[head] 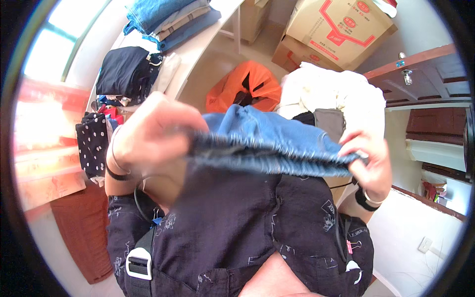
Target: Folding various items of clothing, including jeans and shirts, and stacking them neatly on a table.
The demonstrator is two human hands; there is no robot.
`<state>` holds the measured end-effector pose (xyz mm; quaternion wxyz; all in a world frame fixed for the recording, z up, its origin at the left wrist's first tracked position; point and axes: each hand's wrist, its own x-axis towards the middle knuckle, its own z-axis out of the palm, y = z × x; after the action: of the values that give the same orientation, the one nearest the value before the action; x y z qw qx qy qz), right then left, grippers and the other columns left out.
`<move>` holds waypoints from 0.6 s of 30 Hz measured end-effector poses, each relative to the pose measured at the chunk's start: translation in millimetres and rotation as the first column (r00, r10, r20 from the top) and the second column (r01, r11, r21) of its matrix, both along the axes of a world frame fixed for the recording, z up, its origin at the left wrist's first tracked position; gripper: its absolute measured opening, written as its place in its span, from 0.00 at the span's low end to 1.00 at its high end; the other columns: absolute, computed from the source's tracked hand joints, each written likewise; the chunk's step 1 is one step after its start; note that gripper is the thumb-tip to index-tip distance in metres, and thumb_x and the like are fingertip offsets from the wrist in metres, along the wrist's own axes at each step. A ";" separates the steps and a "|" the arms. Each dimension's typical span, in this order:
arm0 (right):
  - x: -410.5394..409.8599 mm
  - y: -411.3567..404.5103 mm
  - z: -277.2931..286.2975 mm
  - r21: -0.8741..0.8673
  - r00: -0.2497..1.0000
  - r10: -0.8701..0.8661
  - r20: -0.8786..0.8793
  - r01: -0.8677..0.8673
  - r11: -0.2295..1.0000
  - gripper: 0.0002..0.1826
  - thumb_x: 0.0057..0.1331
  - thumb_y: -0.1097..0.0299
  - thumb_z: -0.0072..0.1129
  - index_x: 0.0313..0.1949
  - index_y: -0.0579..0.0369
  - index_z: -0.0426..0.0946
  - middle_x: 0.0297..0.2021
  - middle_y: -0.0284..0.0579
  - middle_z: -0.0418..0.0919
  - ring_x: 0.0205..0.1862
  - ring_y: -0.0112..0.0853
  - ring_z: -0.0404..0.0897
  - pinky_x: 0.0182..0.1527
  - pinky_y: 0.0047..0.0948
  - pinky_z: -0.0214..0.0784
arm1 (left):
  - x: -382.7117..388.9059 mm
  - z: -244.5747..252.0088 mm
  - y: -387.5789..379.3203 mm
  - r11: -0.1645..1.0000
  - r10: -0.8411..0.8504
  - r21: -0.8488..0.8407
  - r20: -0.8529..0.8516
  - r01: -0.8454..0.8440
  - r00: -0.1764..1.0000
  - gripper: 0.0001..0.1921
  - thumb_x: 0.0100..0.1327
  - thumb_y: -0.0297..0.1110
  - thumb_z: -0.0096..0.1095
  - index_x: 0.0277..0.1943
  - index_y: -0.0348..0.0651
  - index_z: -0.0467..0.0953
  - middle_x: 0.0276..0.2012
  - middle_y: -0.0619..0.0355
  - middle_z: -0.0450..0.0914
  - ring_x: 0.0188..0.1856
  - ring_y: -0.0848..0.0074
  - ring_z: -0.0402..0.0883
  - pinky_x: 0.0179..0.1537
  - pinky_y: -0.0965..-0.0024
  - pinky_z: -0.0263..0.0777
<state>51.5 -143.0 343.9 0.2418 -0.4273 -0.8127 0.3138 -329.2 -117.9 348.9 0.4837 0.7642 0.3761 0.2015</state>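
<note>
A blue denim garment with a gathered elastic waistband [267, 128] hangs stretched between both hands in front of my body. My left hand [159, 128], blurred, grips the waistband's end at the picture's left. My right hand [369, 159] pinches the other end, thumb below and fingers above. The waistband's two layers are slightly apart, and its opening faces my chest. The lower part of the garment falls away from me and is partly hidden behind the waistband.
Folded jeans [174, 22] and dark folded clothes [122, 72] lie on a white table [200, 44] at the upper left. Beyond the garment are an orange plastic bag [222, 87], a white cloth heap [330, 85] and cardboard boxes [337, 29]. A wooden door [426, 78] stands right.
</note>
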 end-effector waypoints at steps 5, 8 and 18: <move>5.4 -18.1 -50.8 -0.486 0.979 0.177 -0.100 -0.203 0.850 0.15 0.53 0.77 0.55 0.42 0.63 0.74 0.35 0.51 0.78 0.38 0.44 0.78 0.41 0.36 0.70 | -4.6 -18.9 -6.2 0.987 -0.143 -0.077 -0.059 0.138 0.988 0.16 0.42 0.21 0.52 0.36 0.31 0.79 0.28 0.45 0.81 0.29 0.57 0.81 0.32 0.65 0.73; 8.6 -17.6 -54.6 -0.501 0.954 0.197 -0.224 -0.286 0.817 0.18 0.58 0.73 0.58 0.48 0.64 0.74 0.41 0.52 0.79 0.41 0.43 0.80 0.43 0.36 0.70 | -6.5 -19.8 -4.5 0.986 -0.137 -0.103 -0.083 0.128 0.987 0.16 0.42 0.20 0.52 0.37 0.31 0.79 0.28 0.43 0.81 0.29 0.57 0.82 0.33 0.65 0.73; -6.3 16.5 -70.7 -0.368 0.949 -0.257 -0.181 0.177 0.913 0.11 0.63 0.72 0.55 0.44 0.65 0.77 0.32 0.35 0.80 0.36 0.20 0.75 0.41 0.21 0.67 | 5.9 -39.5 24.6 0.915 0.262 -0.341 0.097 -0.215 0.960 0.11 0.54 0.25 0.49 0.35 0.30 0.78 0.26 0.65 0.77 0.30 0.87 0.74 0.32 0.81 0.67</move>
<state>45.2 -126.5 273.3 0.2866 -0.5128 -0.6591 0.4696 -323.3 -93.3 309.4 0.6009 0.6054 0.4597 0.2472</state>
